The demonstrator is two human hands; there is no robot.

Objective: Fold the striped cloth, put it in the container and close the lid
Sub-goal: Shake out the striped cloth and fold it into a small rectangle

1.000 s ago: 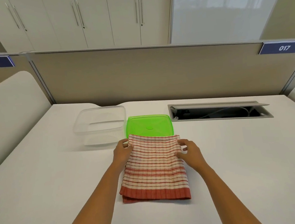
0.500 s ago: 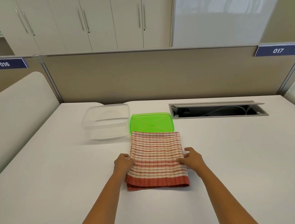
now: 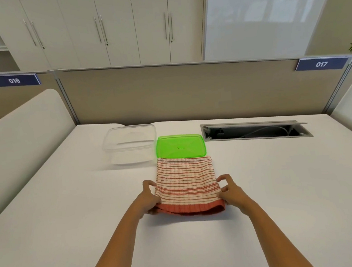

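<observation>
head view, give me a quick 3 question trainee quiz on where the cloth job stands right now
1. True or false: the striped cloth already lies inside the clear container.
2. Which item does the cloth's far edge meet? A) green lid B) cable hatch C) desk number sign
3. Fill in: the left hand and right hand pinch the cloth's ____ corners.

Key
1. False; it lies on the white table.
2. A
3. near

I see a white table [image 3: 282, 188] backed by a beige partition [image 3: 177, 90]. White cabinets [image 3: 119, 25] stand behind. Signs [image 3: 14, 80] read 016 and 017.
</observation>
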